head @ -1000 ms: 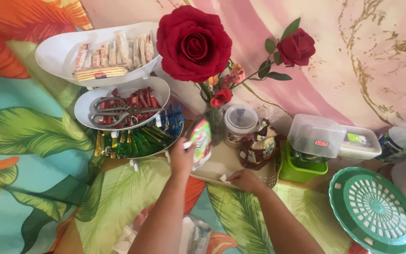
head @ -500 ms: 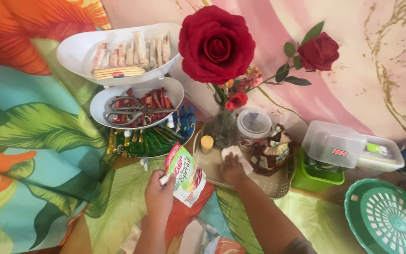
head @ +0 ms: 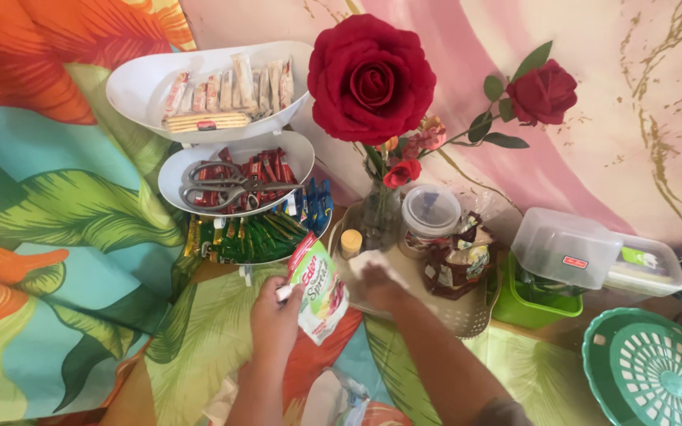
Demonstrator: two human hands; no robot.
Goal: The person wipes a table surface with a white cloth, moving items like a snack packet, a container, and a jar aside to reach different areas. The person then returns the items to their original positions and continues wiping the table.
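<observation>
Spread pouch [head: 320, 290] sits pinched in my left hand [head: 275, 323], fingers clamped on its lower left edge, held tilted above the leafy tablecloth [head: 80, 237] just in front of the beige tray [head: 467, 319]. It is a soft white and green packet with red corners. My right hand [head: 379, 285] presses a white cloth [head: 369, 262] flat onto the tray, beside the glass vase [head: 379, 221].

A green-and-white spread pouch [head: 321, 290] with a red corner is held upright in the left hand [head: 274, 323]. Pale wrapped sachets [head: 226, 88] are stacked in the top white dish; red ones [head: 258, 170] lie below, with green and blue ones [head: 258, 229] under them. A small red label [head: 574, 262] is stuck on a clear lidded box.
</observation>
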